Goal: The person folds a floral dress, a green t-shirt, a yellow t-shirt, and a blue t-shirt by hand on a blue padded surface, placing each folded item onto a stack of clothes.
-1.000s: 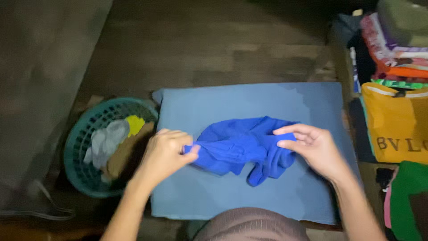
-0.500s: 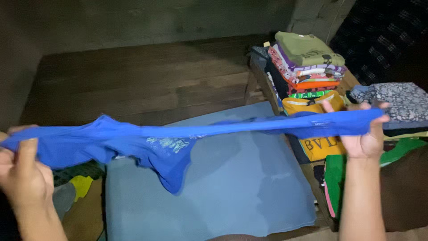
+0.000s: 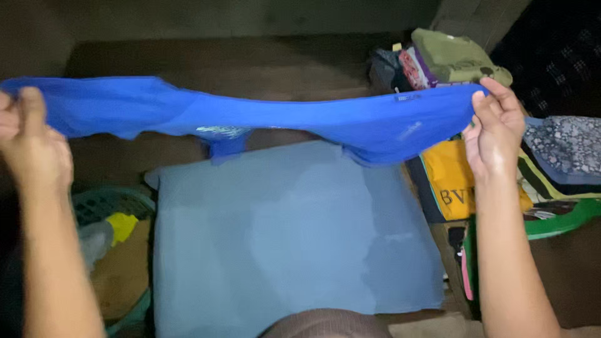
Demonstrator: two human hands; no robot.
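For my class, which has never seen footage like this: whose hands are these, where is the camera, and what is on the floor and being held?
The camera sits on a person's head and looks down, so both arms are that person's own. The left hand and the right hand each grip one end of a blue garment, stretched out in the air between them. Under it a light blue cloth lies spread flat on a dark wooden floor. A green basket with clothes stands at the left. A pile of folded clothes sits at the right.
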